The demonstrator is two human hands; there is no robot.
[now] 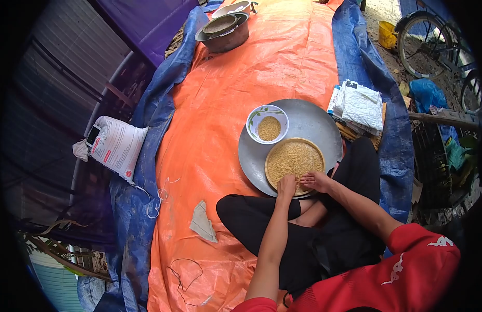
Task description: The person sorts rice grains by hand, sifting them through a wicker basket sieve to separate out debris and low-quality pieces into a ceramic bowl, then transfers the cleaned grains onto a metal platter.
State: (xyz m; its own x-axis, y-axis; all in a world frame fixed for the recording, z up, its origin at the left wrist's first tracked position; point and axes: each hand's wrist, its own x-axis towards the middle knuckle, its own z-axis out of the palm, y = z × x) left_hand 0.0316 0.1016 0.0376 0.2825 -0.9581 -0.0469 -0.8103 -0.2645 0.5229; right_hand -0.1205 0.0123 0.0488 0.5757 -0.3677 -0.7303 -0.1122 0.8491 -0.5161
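Note:
A round shallow tray of yellowish grain (294, 157) rests on a large grey metal platter (324, 125), close to my crossed legs. My left hand (287, 185) is at the near edge of the grain, its fingers curled down; what they hold, if anything, is hidden. Just to its right, my right hand (314, 181) lies over the grain with its fingers stretched out. Behind the tray, on the same platter, stands a white bowl with a green leaf pattern (253, 120), with some grain (269, 128) inside.
An orange tarp (199, 151) lies under everything, with blue tarp (397, 156) along its sides. Folded white sacks (359, 106) lie right of the platter. A full white sack (117, 147) stands left. Metal basins (228, 40) sit at the far end; a bicycle wheel (424, 44) is beyond right.

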